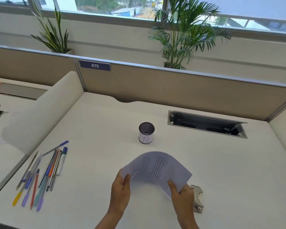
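While both wrists angle inward, left hand (120,187) and right hand (182,194) pinch the arched paper (157,167); stapler (197,198) just right, bare desk (97,162) leftward.

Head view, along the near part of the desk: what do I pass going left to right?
Loose spread of coloured pens and pencils → left hand → curved white printed paper sheet, pinched at its two ends by both hands → right hand → pale metal stapler.
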`<state>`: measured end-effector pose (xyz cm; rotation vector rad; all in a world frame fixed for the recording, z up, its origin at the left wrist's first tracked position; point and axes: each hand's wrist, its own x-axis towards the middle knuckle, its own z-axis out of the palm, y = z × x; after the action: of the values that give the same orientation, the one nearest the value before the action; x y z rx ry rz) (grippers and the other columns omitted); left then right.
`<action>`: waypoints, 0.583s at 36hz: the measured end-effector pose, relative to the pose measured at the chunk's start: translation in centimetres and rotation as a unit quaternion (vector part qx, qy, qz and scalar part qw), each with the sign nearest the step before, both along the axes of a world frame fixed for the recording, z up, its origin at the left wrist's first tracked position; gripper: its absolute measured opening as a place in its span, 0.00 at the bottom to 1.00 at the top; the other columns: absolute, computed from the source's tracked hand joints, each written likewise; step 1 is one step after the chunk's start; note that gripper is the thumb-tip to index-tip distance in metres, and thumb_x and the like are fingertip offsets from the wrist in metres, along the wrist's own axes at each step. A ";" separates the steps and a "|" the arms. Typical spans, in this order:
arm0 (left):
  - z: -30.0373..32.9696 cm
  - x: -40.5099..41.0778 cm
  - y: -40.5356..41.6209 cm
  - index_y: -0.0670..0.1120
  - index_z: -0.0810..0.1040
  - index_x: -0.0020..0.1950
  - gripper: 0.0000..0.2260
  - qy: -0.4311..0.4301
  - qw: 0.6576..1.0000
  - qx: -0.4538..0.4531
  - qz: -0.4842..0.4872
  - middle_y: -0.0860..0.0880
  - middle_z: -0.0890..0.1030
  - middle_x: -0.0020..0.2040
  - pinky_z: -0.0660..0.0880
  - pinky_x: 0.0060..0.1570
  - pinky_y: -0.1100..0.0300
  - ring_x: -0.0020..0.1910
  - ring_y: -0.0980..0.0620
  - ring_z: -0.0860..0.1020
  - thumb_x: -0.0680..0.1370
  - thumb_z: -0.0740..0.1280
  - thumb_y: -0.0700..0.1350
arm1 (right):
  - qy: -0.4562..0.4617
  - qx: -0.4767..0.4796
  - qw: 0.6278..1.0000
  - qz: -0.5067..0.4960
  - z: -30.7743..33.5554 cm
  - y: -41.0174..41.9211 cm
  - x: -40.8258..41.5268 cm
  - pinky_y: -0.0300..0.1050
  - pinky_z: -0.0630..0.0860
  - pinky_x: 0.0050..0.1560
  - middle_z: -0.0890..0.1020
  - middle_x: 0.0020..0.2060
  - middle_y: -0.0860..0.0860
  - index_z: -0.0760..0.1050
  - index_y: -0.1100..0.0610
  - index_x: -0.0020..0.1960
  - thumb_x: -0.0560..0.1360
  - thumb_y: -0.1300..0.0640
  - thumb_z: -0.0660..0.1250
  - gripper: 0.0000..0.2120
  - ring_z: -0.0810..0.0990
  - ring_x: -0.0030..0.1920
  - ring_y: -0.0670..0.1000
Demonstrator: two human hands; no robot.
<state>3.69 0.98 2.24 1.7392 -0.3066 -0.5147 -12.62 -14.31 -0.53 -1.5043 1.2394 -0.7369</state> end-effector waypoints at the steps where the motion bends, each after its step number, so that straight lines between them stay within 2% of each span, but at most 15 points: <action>1: -0.1 0.1 0.1 0.50 0.81 0.66 0.11 0.004 1.000 0.007 0.004 0.65 0.87 0.47 0.77 0.49 0.72 0.47 0.66 0.83 0.86 0.64 0.49 | -0.002 0.005 1.000 -0.001 0.2 -0.1 -0.1 0.32 0.71 0.29 0.83 0.30 0.39 0.81 0.54 0.41 0.77 0.59 0.78 0.08 0.77 0.32 0.49; 3: 0.4 0.5 0.4 0.55 0.81 0.66 0.10 0.005 1.000 0.010 -0.003 0.65 0.87 0.51 0.79 0.51 0.68 0.51 0.66 0.84 0.87 0.64 0.46 | -0.011 0.011 1.000 0.012 1.6 -0.8 -0.2 0.34 0.77 0.34 0.87 0.35 0.38 0.82 0.49 0.42 0.77 0.60 0.78 0.09 0.84 0.36 0.49; 6: 1.9 1.5 0.7 0.64 0.80 0.62 0.14 0.005 1.000 -0.002 -0.021 0.64 0.87 0.54 0.84 0.47 0.62 0.52 0.61 0.85 0.88 0.63 0.44 | -0.035 0.033 0.997 0.066 4.4 -2.5 -0.5 0.39 0.84 0.39 0.90 0.42 0.40 0.86 0.44 0.48 0.76 0.58 0.79 0.08 0.89 0.42 0.44; 8: 2.3 2.3 0.9 0.62 0.81 0.62 0.14 0.037 0.999 -0.018 -0.009 0.60 0.88 0.54 0.86 0.48 0.56 0.51 0.56 0.87 0.88 0.63 0.43 | -0.051 0.076 0.990 0.106 5.8 -4.2 -0.8 0.49 0.88 0.44 0.91 0.46 0.46 0.88 0.48 0.52 0.75 0.56 0.80 0.07 0.91 0.46 0.50; 10: 2.4 2.8 1.2 0.59 0.83 0.62 0.14 0.085 0.995 -0.041 0.016 0.56 0.89 0.54 0.87 0.49 0.52 0.51 0.51 0.88 0.88 0.64 0.41 | -0.083 0.136 0.975 0.156 6.9 -5.7 -1.3 0.57 0.88 0.49 0.91 0.50 0.55 0.89 0.53 0.55 0.72 0.53 0.83 0.13 0.91 0.50 0.59; 13: 2.5 3.0 1.7 0.55 0.83 0.64 0.12 0.151 0.984 -0.081 0.044 0.51 0.90 0.55 0.87 0.47 0.51 0.51 0.48 0.89 0.87 0.65 0.40 | -0.120 0.229 0.946 0.196 7.9 -7.8 -1.7 0.59 0.87 0.55 0.88 0.57 0.62 0.87 0.58 0.61 0.68 0.48 0.83 0.24 0.89 0.57 0.64; 16: 2.4 3.0 2.1 0.53 0.82 0.66 0.12 0.194 0.972 -0.114 0.072 0.50 0.90 0.58 0.86 0.51 0.46 0.55 0.44 0.88 0.87 0.65 0.40 | -0.177 0.298 0.918 0.192 7.9 -8.8 -1.8 0.61 0.85 0.58 0.85 0.62 0.66 0.85 0.61 0.63 0.76 0.49 0.77 0.21 0.86 0.62 0.67; 18: 2.4 2.7 2.2 0.54 0.82 0.66 0.13 0.218 0.962 -0.134 0.089 0.51 0.90 0.59 0.85 0.49 0.47 0.56 0.44 0.88 0.87 0.65 0.40 | -0.242 0.338 0.891 0.183 7.5 -8.7 -1.5 0.62 0.84 0.60 0.83 0.66 0.67 0.82 0.63 0.67 0.80 0.51 0.73 0.21 0.83 0.65 0.69; 21: 2.4 2.0 2.1 0.55 0.80 0.69 0.16 0.253 0.946 -0.174 0.106 0.52 0.89 0.60 0.84 0.49 0.47 0.60 0.45 0.86 0.86 0.66 0.39 | -0.283 0.334 0.881 0.178 7.5 -6.7 0.0 0.64 0.82 0.64 0.82 0.69 0.65 0.80 0.62 0.71 0.81 0.51 0.72 0.22 0.81 0.69 0.67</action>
<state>5.69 3.06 4.62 1.2252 0.1497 -0.6829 -12.67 -20.98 6.97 -0.8120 0.6328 -0.3884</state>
